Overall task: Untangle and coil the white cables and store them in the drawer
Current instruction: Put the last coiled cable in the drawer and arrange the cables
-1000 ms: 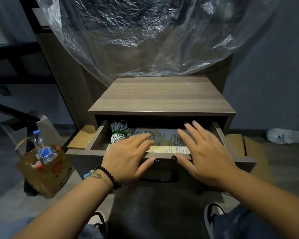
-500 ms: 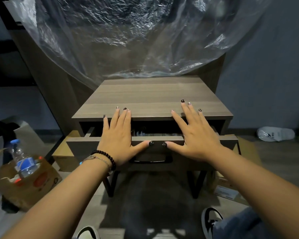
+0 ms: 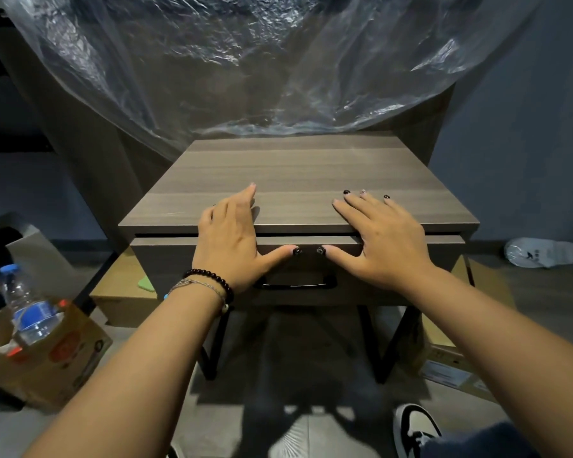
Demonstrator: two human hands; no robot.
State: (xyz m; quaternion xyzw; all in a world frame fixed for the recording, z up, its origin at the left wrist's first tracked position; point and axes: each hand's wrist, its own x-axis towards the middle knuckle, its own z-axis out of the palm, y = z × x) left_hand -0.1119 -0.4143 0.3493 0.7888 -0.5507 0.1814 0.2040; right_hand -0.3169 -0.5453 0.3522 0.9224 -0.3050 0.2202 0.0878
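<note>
Two hands are laid flat against the front of the drawer [image 3: 166, 259]; the left hand [image 3: 232, 239] and the right hand [image 3: 381, 239] are both spread, fingers straight and reaching over the front edge of the desk [image 3: 295, 173], thumbs pressed on the drawer face just above the handle [image 3: 295, 285]; nothing is gripped or pinched by either. The drawer is seen almost flush with the carcass, only a thin dark gap being left under the desk top; it is judged to be at the very end of its closing push. No white cables are visible anywhere on the desk or the floor; they are presumed to lie inside the drawer, though its interior is hidden and this cannot be confirmed. Untangling, coiling and stowing are therefore judged complete; only the last seating of the drawer front and the withdrawal of the hands appear to be left. A bottle [image 3: 27, 305] stands in a box [image 3: 63, 358] on the floor, well apart at the left.
</note>
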